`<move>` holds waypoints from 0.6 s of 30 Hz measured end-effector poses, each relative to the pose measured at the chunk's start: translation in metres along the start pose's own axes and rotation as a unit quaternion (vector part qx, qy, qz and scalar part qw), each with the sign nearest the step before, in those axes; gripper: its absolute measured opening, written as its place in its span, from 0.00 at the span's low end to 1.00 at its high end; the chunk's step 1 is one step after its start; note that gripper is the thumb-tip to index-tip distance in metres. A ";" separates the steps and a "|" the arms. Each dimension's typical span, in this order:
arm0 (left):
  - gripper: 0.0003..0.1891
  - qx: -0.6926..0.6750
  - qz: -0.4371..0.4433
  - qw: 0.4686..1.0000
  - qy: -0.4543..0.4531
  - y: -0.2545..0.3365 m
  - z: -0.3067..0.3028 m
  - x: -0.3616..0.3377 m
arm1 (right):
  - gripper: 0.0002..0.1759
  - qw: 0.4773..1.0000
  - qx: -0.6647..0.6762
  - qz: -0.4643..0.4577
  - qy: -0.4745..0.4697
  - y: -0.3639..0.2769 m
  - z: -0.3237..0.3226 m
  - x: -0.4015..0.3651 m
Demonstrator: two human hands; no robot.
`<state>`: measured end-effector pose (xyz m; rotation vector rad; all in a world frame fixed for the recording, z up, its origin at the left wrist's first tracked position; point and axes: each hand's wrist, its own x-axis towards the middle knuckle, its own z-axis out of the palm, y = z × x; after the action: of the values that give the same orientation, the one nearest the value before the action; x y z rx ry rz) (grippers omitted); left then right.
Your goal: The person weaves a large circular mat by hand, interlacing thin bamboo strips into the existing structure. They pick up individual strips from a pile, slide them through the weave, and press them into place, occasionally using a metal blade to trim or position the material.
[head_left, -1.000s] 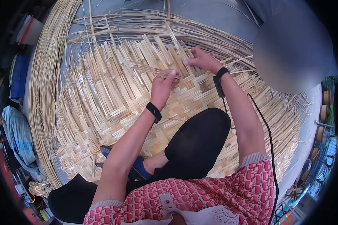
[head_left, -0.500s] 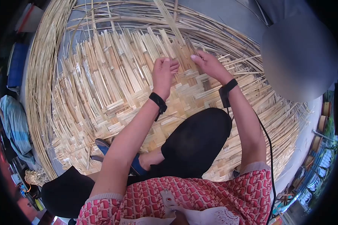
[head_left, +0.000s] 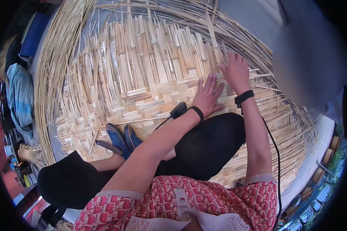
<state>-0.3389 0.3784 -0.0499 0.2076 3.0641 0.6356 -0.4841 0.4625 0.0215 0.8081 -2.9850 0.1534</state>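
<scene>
A half-woven mat (head_left: 164, 101) of pale, flat split-reed strips lies on the floor before me. Its finished part shows a tight over-and-under pattern, while loose strips (head_left: 129, 63) fan out from the far edge. My left hand (head_left: 207, 97) rests on the woven part, palm down with fingers spread. Just beyond it to the right, my right hand (head_left: 237, 74) lies over the strips near the weave's edge, fingers stretched forward and apart. Neither hand visibly holds a strip. The strips under both palms are hidden.
Long bundles of reeds (head_left: 56, 61) run along the left and across the back. A blue shoe (head_left: 117, 139) stands on the mat near my knee. Blue-grey cloth (head_left: 19, 98) hangs at the far left. A blurred round shape (head_left: 310, 61) fills the upper right.
Both hands were raised near the strips with fingers curled. My left hand has moved right and down, flattening on the weave; my right hand has moved right and its fingers have opened.
</scene>
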 end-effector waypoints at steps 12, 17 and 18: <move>0.12 -0.577 0.125 0.807 -0.013 0.061 -0.194 -0.143 | 0.20 0.951 -0.014 -0.280 -0.127 -0.139 0.001 -0.063; 0.10 -0.648 0.074 0.745 0.143 0.037 -0.231 -0.166 | 0.09 0.860 0.201 -0.404 -0.239 -0.241 -0.002 -0.109; 0.10 -0.634 0.041 0.751 0.180 0.026 -0.231 -0.172 | 0.10 0.862 0.101 -0.409 -0.282 -0.252 0.002 -0.121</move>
<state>-0.1726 0.2880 0.1687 0.1770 2.0832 2.7101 -0.2518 0.3062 0.0325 2.4111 -2.7517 0.2175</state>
